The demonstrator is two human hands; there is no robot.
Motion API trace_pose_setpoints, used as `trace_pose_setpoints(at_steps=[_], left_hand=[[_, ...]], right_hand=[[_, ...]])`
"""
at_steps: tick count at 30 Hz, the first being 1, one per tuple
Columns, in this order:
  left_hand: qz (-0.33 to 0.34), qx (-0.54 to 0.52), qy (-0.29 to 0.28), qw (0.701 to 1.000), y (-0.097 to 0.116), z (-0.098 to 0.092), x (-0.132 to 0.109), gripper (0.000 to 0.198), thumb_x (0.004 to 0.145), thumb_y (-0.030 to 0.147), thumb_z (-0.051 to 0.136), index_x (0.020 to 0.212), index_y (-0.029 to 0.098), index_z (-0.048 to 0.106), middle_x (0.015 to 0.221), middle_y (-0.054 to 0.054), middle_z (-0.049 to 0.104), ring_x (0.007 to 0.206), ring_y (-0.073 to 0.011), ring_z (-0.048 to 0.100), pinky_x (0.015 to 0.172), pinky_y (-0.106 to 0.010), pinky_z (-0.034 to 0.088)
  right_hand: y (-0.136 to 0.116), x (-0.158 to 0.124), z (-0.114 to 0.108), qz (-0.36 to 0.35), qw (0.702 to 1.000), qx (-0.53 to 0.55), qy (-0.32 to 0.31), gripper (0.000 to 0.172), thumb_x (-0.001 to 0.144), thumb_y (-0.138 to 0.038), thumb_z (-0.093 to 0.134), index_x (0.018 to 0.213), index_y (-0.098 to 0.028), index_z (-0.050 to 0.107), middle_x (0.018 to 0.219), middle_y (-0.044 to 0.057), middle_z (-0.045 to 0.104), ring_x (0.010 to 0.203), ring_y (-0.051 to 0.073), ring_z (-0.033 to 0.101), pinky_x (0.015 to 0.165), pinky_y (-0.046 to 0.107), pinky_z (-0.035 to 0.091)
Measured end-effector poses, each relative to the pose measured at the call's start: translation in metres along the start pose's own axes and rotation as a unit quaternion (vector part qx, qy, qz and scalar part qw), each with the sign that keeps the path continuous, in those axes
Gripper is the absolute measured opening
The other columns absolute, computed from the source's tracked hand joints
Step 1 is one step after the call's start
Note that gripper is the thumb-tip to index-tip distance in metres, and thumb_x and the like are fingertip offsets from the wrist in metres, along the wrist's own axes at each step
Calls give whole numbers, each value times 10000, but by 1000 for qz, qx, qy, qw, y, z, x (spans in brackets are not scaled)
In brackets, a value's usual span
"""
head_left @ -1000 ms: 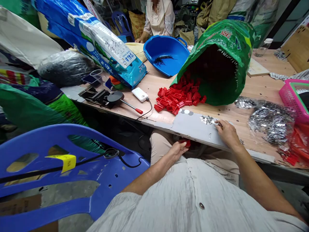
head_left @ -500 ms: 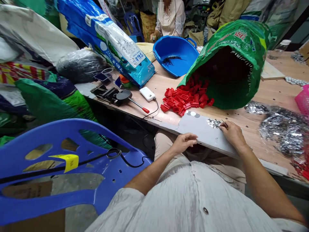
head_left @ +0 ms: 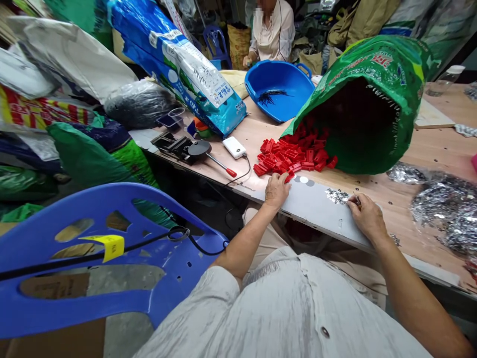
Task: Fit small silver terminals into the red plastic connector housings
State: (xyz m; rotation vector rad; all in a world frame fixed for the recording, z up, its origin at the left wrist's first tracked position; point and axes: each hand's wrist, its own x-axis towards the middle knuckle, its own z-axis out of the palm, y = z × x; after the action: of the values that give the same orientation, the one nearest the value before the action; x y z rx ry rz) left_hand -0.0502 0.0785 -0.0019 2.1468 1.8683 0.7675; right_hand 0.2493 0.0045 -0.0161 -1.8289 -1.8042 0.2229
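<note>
My left hand (head_left: 277,192) is at the near edge of a pile of red plastic pieces (head_left: 285,155), its fingertips closed on one red piece (head_left: 289,177). Small channel-shaped parts make up the pile, which spills from the mouth of a green sack (head_left: 372,149). Over the grey board (head_left: 316,205) at the table's edge, my right hand (head_left: 367,213) pinches a thin, pointed metal tool (head_left: 357,199), partly hidden by the fingers. Just left of these fingers lies a small heap of shiny metal bits (head_left: 336,196).
A blue basin (head_left: 279,99) holds dark thin strips. Left of it stand a blue-and-white bag (head_left: 208,84), a white power bank (head_left: 234,147) with a cable and a black lever device (head_left: 182,148). Clear bags of metal parts (head_left: 436,199) lie right. A person (head_left: 274,32) sits opposite; a blue chair (head_left: 156,293) stands left.
My left hand has moved forward from the table's edge to the red pile, and its fingers have closed on a piece. My right hand stays by the metal bits. The view has shifted slightly.
</note>
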Motion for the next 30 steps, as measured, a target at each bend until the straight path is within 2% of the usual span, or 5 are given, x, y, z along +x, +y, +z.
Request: trace_pose_setpoints(at_steps=[8, 16, 19, 24, 30], left_hand=[[28, 43, -2, 999, -7, 3, 7, 119, 888, 246, 577, 942, 193, 669, 918, -105, 617, 917, -248, 557, 853, -362, 419], [2, -176, 64, 982, -1, -7, -10, 27, 840, 178, 595, 839, 204, 603, 875, -42, 613, 865, -186, 582, 809, -308, 447], [-51, -347, 24, 936, 3, -7, -18, 58, 827, 239, 597, 810, 194, 566, 796, -7, 598, 757, -146, 602, 719, -275, 475], [-150, -591, -60, 790, 11, -1, -34, 322, 715, 400, 725, 842, 176, 531, 724, 35, 579, 658, -122, 653, 595, -224, 490], [-170, -628, -82, 755, 16, 3, -40, 427, 592, 380, 836, 757, 162, 507, 660, 58, 572, 621, -114, 657, 548, -198, 480]], right_hand=[[-1, 3, -6, 47, 998, 49, -6, 172, 848, -356, 523, 893, -228, 629, 868, 47, 708, 721, 201, 617, 702, 309, 430], [21, 51, -7, 86, 993, -77, -24, 357, 897, -327, 445, 1122, -197, 691, 1074, 122, 714, 964, 275, 640, 833, 373, 464], [29, 81, -8, 92, 985, -130, -63, 397, 883, -272, 449, 1183, -179, 693, 1105, 157, 700, 980, 304, 635, 836, 403, 465], [30, 126, -14, 75, 986, -132, -62, 457, 871, -279, 490, 1300, -226, 637, 1155, 127, 695, 1011, 306, 626, 881, 401, 458], [20, 158, -13, 59, 990, -96, -80, 573, 868, -275, 521, 1438, -236, 486, 1312, 94, 629, 1136, 287, 589, 959, 380, 440]])
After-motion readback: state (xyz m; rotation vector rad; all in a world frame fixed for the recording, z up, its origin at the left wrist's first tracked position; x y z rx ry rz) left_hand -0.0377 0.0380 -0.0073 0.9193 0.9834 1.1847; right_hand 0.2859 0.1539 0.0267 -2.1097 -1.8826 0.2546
